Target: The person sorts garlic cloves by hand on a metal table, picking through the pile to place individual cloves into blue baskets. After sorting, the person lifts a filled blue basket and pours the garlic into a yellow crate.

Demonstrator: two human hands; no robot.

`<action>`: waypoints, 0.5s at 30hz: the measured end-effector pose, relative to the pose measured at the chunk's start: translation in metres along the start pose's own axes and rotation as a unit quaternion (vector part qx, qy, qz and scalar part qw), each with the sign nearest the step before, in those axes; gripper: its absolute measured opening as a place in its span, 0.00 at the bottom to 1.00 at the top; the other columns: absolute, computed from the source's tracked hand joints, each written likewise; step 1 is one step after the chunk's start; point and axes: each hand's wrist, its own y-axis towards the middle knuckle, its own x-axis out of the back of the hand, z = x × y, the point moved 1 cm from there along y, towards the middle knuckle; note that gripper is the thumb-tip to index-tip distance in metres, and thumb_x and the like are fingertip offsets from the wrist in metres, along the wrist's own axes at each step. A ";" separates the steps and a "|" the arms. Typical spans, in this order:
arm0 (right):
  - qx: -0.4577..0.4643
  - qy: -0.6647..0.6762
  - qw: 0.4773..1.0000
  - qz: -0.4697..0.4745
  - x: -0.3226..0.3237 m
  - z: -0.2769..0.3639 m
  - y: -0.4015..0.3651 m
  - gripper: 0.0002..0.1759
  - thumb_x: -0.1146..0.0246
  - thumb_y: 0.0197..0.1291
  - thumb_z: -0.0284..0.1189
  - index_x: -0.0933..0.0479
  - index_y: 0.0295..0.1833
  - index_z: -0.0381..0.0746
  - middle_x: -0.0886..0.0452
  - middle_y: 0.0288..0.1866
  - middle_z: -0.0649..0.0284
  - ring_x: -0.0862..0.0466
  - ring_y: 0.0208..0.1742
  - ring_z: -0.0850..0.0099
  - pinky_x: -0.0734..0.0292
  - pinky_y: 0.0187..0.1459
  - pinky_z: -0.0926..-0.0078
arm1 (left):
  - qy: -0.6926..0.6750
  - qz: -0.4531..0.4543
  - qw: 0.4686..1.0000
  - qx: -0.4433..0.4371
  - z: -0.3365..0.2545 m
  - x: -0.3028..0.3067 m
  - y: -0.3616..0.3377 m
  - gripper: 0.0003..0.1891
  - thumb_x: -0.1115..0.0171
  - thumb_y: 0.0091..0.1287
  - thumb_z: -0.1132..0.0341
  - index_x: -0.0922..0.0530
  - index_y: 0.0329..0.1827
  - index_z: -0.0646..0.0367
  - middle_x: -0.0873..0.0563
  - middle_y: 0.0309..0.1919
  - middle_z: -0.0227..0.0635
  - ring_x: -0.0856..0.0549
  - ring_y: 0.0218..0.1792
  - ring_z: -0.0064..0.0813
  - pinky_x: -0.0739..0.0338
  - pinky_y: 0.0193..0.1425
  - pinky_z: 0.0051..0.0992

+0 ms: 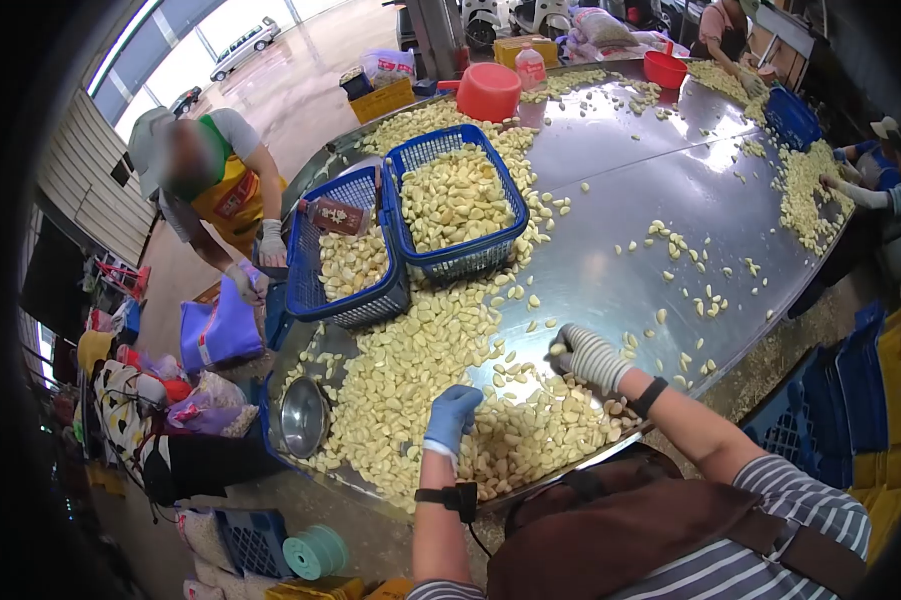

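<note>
Peeled garlic cloves [410, 365] lie in a thick layer over the near left part of a metal table [595, 255]. My left hand [453, 420], in a blue glove, is just over this layer with its fingers curled together; what they hold, if anything, is hidden. To its right, my right hand [592, 360] wears a striped glove with grey fingertips. Its fingers are bent in close to the tabletop, and a pale clove shows at their tips; whether they grip it I cannot make out. Loose cloves surround both hands.
Two blue baskets [398, 262] of cloves stand left of centre, one with a brown packet [335, 216]. A metal bowl [304, 417] is at the left edge, a red scoop [488, 92] at the back. Co-workers [215, 180] stand around the table. Crates [850, 400] are stacked at right.
</note>
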 end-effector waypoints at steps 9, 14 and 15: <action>0.217 -0.334 0.909 0.121 -0.047 0.028 0.035 0.15 0.37 0.53 0.25 0.21 0.49 0.35 0.18 0.44 0.48 0.17 0.47 0.51 0.21 0.47 0.59 | -0.540 0.188 0.819 0.040 0.011 -0.009 -0.056 0.13 0.40 0.70 0.57 0.22 0.49 0.56 0.20 0.35 0.34 0.23 0.26 0.23 0.30 0.24 0.16; 0.236 -0.376 0.885 0.143 -0.068 0.030 0.031 0.14 0.38 0.54 0.23 0.21 0.48 0.35 0.19 0.43 0.47 0.16 0.46 0.52 0.20 0.46 0.59 | -0.550 0.171 0.805 0.139 0.024 -0.034 -0.069 0.13 0.40 0.71 0.60 0.22 0.52 0.58 0.18 0.36 0.31 0.21 0.28 0.22 0.27 0.24 0.17; 0.211 -0.345 0.903 0.144 -0.067 0.030 0.032 0.14 0.39 0.54 0.23 0.21 0.48 0.34 0.20 0.46 0.46 0.17 0.47 0.51 0.20 0.47 0.58 | -0.547 0.163 0.809 0.137 0.022 -0.042 -0.070 0.14 0.40 0.71 0.60 0.22 0.53 0.58 0.18 0.36 0.31 0.20 0.29 0.22 0.26 0.26 0.17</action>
